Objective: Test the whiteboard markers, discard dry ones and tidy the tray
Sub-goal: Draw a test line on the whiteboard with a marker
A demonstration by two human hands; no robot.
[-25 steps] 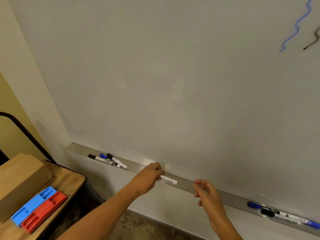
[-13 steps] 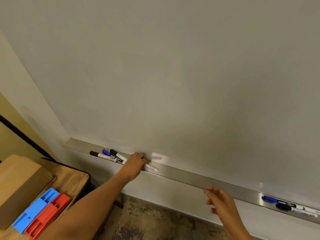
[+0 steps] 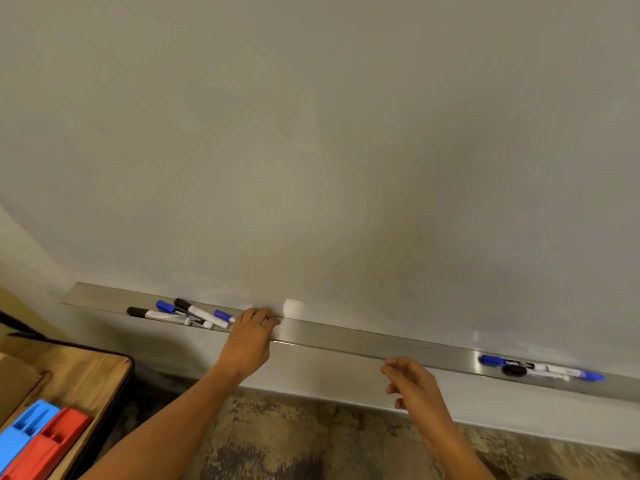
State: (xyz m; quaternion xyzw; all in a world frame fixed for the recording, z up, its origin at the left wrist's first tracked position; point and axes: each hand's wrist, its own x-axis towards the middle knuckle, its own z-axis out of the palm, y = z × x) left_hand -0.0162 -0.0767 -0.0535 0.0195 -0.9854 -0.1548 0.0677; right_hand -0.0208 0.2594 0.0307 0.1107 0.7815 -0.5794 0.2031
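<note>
The left hand (image 3: 252, 336) sits at about 10 o'clock from frame centre-bottom, back of the hand facing the camera, fingers curled forward and downward. The fingertips are bunched together at the far edge of the hand; what they grip, if anything, is hidden. The left forearm extends from the 7 o'clock corner, straight and bare. The right hand (image 3: 414, 382) hangs at about 4 o'clock, lower than the left, fingers loosely curled, thumb close to the index finger, holding nothing. The right forearm enters from 5 o'clock.
</note>
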